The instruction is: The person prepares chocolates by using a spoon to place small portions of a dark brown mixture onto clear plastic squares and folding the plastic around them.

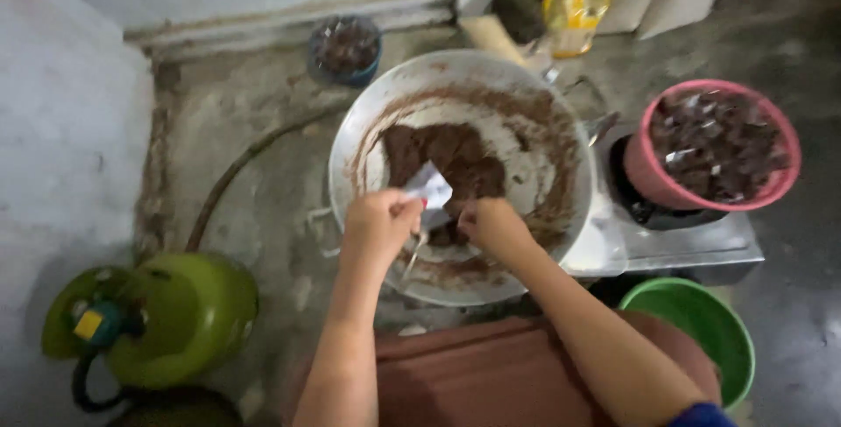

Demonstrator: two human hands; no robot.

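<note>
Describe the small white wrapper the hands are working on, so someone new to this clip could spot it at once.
Start at the big round metal pan in the middle, smeared with brown paste. Just above its near rim, the left hand and right hand meet. The small white wrapper sticks up from the left hand's fingertips; it is the only bright white, crumpled piece against the dark paste.

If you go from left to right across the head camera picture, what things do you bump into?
Green gas cylinder → left hand holding a small white wrapper → right hand over the big pan of brown paste → pink bowl of dark wrapped pieces.
</note>
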